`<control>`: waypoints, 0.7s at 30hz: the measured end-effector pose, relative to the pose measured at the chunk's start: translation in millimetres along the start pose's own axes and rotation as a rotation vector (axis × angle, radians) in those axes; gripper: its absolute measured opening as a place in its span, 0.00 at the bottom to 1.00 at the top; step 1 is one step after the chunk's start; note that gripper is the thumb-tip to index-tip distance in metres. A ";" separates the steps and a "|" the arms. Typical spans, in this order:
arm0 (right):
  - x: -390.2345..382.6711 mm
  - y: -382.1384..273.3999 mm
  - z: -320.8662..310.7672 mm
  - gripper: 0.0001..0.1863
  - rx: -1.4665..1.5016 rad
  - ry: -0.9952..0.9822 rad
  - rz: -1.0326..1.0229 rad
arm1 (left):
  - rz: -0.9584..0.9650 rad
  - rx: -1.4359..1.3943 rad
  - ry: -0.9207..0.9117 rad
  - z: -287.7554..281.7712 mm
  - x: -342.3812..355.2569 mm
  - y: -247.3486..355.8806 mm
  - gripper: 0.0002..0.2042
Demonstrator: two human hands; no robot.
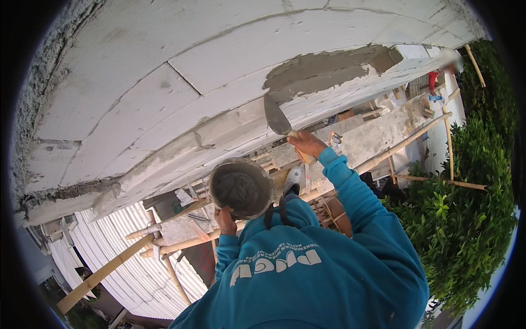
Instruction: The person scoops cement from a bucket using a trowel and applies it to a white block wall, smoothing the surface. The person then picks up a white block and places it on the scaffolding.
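My right hand grips the handle of a metal trowel, whose blade is at the white block wall, by the lower left end of a patch of wet grey mortar. My left hand holds a round bucket by its lower left side, with grey mortar inside it. The bucket is below and left of the trowel. Both my forearms are in teal sleeves.
Bamboo poles and a narrow plank walkway run along the wall. A person in a red sleeve is farther along at the upper right. Corrugated roofing lies below left; leafy trees stand at right.
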State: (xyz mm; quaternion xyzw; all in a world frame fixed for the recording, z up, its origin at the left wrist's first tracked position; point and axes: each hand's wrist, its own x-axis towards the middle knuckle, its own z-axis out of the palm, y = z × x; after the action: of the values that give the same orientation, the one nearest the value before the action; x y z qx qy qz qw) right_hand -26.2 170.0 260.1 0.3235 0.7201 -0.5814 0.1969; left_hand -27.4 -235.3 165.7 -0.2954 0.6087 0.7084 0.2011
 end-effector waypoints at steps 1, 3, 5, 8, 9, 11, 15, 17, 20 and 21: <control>-10.4 -10.8 -3.3 0.23 -0.125 0.020 -0.023 | -0.019 -0.011 0.000 3.5 -2.5 8.3 0.13; -16.3 -2.9 -2.3 0.23 -0.373 0.161 -0.135 | -0.055 -0.033 0.000 9.4 -6.8 22.7 0.14; -6.1 37.9 10.4 0.24 -0.624 0.386 -0.313 | -0.001 -0.040 -0.005 -4.4 4.1 13.3 0.14; 2.3 73.9 5.2 0.25 -0.679 0.451 -0.213 | -0.002 -0.054 -0.016 -4.8 5.2 17.1 0.14; -2.9 82.0 2.2 0.25 -0.677 0.416 -0.177 | -0.012 -0.060 -0.013 -4.4 2.3 21.7 0.14; -13.4 87.6 -4.6 0.25 -0.673 0.358 -0.117 | 0.019 -0.057 -0.009 -3.0 7.9 20.4 0.15; -43.9 64.2 -20.1 0.26 -0.725 0.342 -0.137 | -0.028 0.001 0.039 -0.1 2.4 23.4 0.15; -35.1 73.4 -26.3 0.26 -0.775 0.450 -0.258 | -0.029 -0.021 0.038 9.2 -0.5 26.3 0.14; -9.6 90.5 -52.4 0.25 -0.822 0.517 -0.222 | -0.037 -0.016 0.050 19.0 -7.4 24.2 0.14; -5.1 95.7 -62.6 0.25 -0.780 0.516 -0.204 | -0.037 -0.004 0.059 19.6 -8.5 24.9 0.14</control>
State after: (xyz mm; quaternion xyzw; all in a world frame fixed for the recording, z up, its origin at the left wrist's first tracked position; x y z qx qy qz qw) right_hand 49.7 240.2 210.9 0.2870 0.9379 -0.1851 0.0603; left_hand -40.5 -219.8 191.5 -0.3278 0.6072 0.6968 0.1957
